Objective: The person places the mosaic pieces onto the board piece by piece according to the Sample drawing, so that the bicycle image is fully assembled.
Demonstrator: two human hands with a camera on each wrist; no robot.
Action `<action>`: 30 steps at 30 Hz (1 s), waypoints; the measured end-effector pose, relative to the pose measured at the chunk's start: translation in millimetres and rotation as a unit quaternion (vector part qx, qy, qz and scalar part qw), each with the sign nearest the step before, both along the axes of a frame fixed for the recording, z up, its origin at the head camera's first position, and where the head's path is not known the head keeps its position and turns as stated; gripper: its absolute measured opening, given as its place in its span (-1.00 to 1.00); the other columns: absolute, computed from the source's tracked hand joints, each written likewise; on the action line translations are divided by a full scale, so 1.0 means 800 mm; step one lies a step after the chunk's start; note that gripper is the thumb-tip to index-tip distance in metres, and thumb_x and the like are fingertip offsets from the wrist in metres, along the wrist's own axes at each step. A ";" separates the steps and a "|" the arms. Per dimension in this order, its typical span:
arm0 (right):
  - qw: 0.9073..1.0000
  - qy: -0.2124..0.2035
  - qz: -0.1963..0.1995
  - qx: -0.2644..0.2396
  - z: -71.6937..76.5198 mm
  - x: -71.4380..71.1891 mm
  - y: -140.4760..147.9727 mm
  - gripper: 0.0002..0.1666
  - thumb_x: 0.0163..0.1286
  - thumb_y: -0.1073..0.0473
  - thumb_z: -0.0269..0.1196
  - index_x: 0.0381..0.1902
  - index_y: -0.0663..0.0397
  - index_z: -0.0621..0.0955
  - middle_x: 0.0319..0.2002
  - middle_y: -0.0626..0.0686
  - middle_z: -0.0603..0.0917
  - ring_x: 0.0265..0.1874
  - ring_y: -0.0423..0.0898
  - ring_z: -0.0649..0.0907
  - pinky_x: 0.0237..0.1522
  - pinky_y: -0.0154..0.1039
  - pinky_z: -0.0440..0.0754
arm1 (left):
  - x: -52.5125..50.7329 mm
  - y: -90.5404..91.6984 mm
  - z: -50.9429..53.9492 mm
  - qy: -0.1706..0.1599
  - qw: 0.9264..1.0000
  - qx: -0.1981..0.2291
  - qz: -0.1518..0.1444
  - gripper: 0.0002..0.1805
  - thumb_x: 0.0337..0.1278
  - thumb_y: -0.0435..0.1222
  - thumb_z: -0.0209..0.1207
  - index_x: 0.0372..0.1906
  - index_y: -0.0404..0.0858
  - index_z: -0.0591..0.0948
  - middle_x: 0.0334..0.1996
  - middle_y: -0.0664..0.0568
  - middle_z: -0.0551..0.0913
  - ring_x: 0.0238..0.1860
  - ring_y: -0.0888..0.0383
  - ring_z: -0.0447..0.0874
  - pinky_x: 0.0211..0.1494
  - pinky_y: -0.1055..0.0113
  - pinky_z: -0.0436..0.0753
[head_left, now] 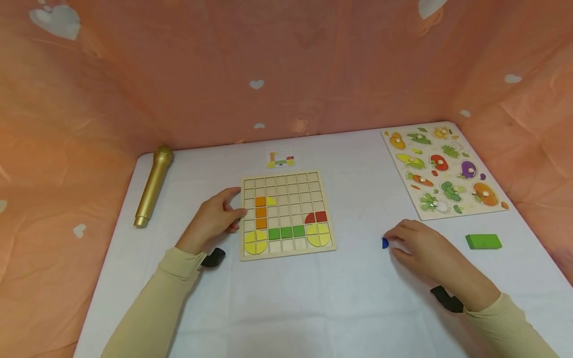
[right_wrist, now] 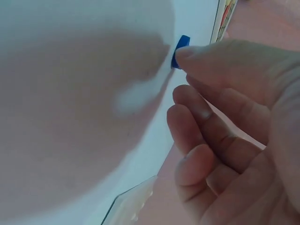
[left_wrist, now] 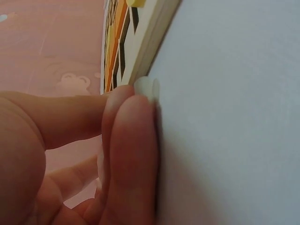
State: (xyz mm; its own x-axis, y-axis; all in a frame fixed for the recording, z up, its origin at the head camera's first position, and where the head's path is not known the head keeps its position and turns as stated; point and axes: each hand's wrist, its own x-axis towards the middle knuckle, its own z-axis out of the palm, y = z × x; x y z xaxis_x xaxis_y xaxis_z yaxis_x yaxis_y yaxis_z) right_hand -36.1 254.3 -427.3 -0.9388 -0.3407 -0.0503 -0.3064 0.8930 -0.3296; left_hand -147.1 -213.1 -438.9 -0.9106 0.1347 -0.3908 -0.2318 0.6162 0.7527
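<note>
My right hand [head_left: 423, 248] pinches a small blue wooden piece [head_left: 385, 243] with a curved edge between thumb and index finger, low over the white tabletop. In the right wrist view the blue piece [right_wrist: 181, 50] shows partly behind the thumb; the other fingers are loosely bent. At the left edge of a wooden grid board [head_left: 288, 254], my left hand [head_left: 212, 219] rests with thumb and index finger spread. The board bears orange squares [head_left: 261, 212], green squares [head_left: 286, 232], red pieces [head_left: 321, 217] and yellow quarter-circles [head_left: 255, 242], some forming two discs.
Behind the board lies a small printed pattern card [head_left: 280, 157]. A gold toy microphone [head_left: 153, 189] lies at the left. To the right are a vegetable peg puzzle [head_left: 425, 171] and a green block [head_left: 484, 241]. Orange cloth [head_left: 286, 59] hangs around the table's back and sides.
</note>
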 end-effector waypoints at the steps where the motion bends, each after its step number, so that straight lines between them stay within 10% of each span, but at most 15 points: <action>1: 1.000 0.002 0.001 0.000 -0.001 -0.001 0.000 -0.70 0.31 0.25 0.53 0.01 0.02 0.79 0.00 0.04 0.75 0.06 0.08 0.73 0.20 0.21 0.74 | 0.000 -0.001 -0.001 0.001 1.000 0.000 0.001 -0.18 0.44 -0.19 0.38 0.69 -0.01 0.30 -0.31 -0.10 0.61 -0.41 0.09 0.74 -0.25 0.30 0.80; 30: 0.999 0.023 0.039 -0.015 -0.008 -0.028 -0.016 -0.79 0.33 0.27 0.52 -0.09 -0.02 0.81 -0.08 -0.04 0.77 -0.03 -0.04 0.74 0.10 0.08 0.79 | 0.000 0.002 -0.003 -0.003 1.000 0.011 0.019 -0.19 0.45 -0.19 0.38 0.68 0.01 0.32 -0.32 -0.10 0.63 -0.43 0.07 0.71 -0.25 0.29 0.79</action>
State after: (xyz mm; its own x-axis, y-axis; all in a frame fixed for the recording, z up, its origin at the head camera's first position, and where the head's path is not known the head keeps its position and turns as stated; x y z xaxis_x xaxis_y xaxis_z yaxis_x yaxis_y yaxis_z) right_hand -58.9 241.8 -433.3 -0.9103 -0.4139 0.0041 -0.3905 0.8556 -0.3398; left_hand -146.9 -211.6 -441.5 -0.9130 0.1080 -0.3933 -0.2597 0.5897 0.7648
